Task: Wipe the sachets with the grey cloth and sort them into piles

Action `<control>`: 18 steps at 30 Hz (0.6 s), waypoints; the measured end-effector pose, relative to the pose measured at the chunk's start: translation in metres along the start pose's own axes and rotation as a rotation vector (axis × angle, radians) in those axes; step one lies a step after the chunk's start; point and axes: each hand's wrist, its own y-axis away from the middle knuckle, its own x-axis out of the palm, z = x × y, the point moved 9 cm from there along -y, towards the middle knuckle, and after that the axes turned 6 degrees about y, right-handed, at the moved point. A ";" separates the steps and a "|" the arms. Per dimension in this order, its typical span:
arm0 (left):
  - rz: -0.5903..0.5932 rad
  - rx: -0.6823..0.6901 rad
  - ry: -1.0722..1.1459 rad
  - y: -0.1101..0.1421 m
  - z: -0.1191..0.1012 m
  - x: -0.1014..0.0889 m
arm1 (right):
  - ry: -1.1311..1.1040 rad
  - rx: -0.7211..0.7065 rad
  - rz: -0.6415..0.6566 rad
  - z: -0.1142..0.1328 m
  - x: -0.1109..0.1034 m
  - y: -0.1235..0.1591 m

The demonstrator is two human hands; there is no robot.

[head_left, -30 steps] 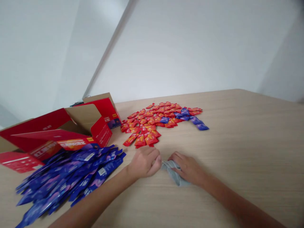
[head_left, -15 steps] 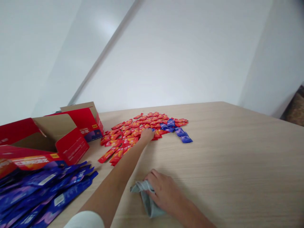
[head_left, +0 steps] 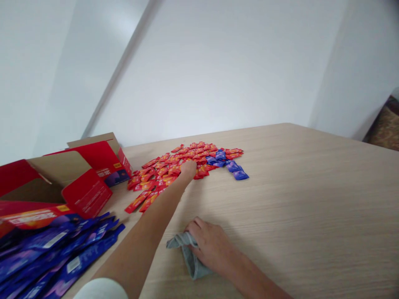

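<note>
My left hand (head_left: 188,169) is stretched far out over a spread of small red sachets (head_left: 168,168) on the wooden table (head_left: 311,199). Its fingers are curled down onto the sachets; what they hold is hidden. A few small blue sachets (head_left: 232,166) lie at the right end of the red spread. My right hand (head_left: 209,245) rests near me, its fingers closed on a crumpled grey cloth (head_left: 187,251) that lies on the table.
An opened red cardboard box (head_left: 71,178) lies at the left. In front of it is a heap of long blue packets (head_left: 52,253). A white wall rises behind the table. A patterned cushion (head_left: 385,131) shows at the far right.
My left hand left the cloth and reached forward to the red sachets. The right hand stayed on the cloth. The camera view shifted a little to the right.
</note>
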 end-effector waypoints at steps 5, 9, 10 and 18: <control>-0.048 -0.013 0.036 0.043 0.009 -0.036 | -0.028 0.004 -0.001 -0.003 -0.003 0.002; -0.109 0.004 0.131 0.103 0.024 -0.066 | -0.039 0.034 -0.015 -0.022 -0.009 0.003; -0.115 0.013 0.170 0.123 0.028 -0.070 | -0.039 0.044 -0.028 -0.028 -0.011 0.003; 0.332 0.093 0.764 0.298 0.030 -0.001 | -0.049 0.139 -0.079 -0.068 -0.020 0.005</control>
